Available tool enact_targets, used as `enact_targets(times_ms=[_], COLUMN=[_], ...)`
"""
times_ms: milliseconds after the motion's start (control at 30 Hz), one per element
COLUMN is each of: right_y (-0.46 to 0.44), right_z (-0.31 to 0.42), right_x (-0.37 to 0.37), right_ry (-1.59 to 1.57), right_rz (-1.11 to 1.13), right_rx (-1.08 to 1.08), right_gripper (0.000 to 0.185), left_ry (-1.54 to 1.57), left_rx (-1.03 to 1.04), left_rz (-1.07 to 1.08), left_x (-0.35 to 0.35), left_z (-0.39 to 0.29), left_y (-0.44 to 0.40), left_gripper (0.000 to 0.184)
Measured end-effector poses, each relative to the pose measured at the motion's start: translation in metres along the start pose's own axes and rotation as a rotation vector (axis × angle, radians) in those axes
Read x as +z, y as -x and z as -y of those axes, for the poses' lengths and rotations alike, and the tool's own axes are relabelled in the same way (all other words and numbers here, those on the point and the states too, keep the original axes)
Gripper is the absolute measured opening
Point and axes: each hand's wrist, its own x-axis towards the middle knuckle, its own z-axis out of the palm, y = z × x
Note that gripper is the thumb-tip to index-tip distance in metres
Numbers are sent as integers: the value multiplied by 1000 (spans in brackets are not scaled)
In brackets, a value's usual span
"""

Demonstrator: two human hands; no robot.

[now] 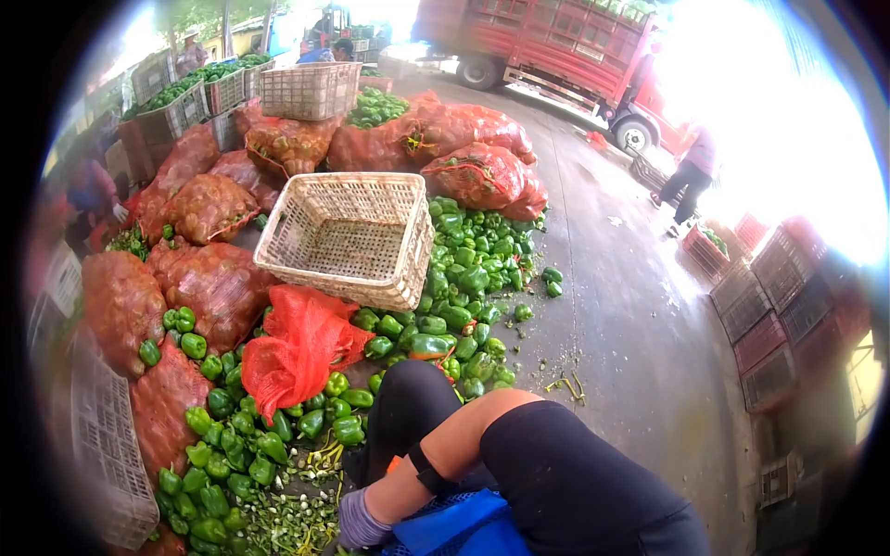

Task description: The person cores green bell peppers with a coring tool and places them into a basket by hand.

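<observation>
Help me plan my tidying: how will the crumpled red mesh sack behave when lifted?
The sack looks floppy, slumped in loose folds. Probably light: no bulging load shows. Its weave might catch on the rounded green bell peppers beside it.

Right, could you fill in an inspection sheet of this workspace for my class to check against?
Surface: grey ground, littered with small bits beside the heap.
Job's things: green peppers heaped loose; a pale crate among peppers and sacks; slack red netting over peppers; filled mesh sacks behind.
Clutter: green scraps near the right hand; yellow strands on the ground.
Hands: right at the bottom edge, in a greyish-purple covering, its fingers not clear; left, nothing seen.
Cables: nothing seen.
Surroundings: red truck; another person; stacked crates.
</observation>
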Motion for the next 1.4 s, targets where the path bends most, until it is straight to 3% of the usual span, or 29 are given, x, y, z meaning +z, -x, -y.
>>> enact_targets(times_ms=[333, 667, 700, 733, 767, 833, 867, 900, 1000, 1033, 1067, 1167, 1233, 1333, 1400], right_y=[-25, -11, -6, -6, -5, -8, -30, -35, -56, -56, -51, -33, -30, -32, -48], right_z=[8, 11, 11, 13, 11, 15, 11, 17, 3, -4, -8, 4, 7, 18, 27], right_x=[31, 6, 1, -6, -8, -36, -17, -38, -9, -1, -9, -52, -53, -50, -51], right_ry=[-112, -373, -457, -538, -669, -1097, -1363, -1213, -777, -904, -762, -497, -265, -79, 45], right_rz=[-118, 42, 76, 100, 8, 28, -41, -13, -389, -488, -547, -108, -77, -59, -32], right_rx=[25, 80, 107, 117, 63, 232, 294, 363, 270, 165, 72, 109, 47, 37, -43], right_gripper=[30, 30, 30, 31, 32, 36, 26, 28, 37, 37, 39, 43, 39, 41, 41], left_ry=[387, 860, 848, 414, 258, 300, 216, 84, -68, -101, -130, -175, -165, -233, -298], left_rx=[-97, -275, -229, 51, 162, 9, -66, -196, -118, -97, -102, -97, -83, -98, -219], left_rz=[-27, 21, 2, -84, -237, -330, -472, -558, -926, -1009, -1065, -1187, -1236, -1012, -985], left_x=[18, 37, 42, 42, 40, 45, 56, 55, 87, 85, 80, 78, 75, 59, 56], left_z=[5, 43, 48, 53, 21, 46, 51, 19, 28, 34, 38, 48, 45, 12, 6], left_y=[-16, 5, 15, 18, 34, 23, 26, 39, 39, 41, 46, 56, 59, 68, 80], left_gripper=[81, 73, 73, 69, 55, 61, 71, 81, 83, 83, 83, 79, 73, 66, 55])
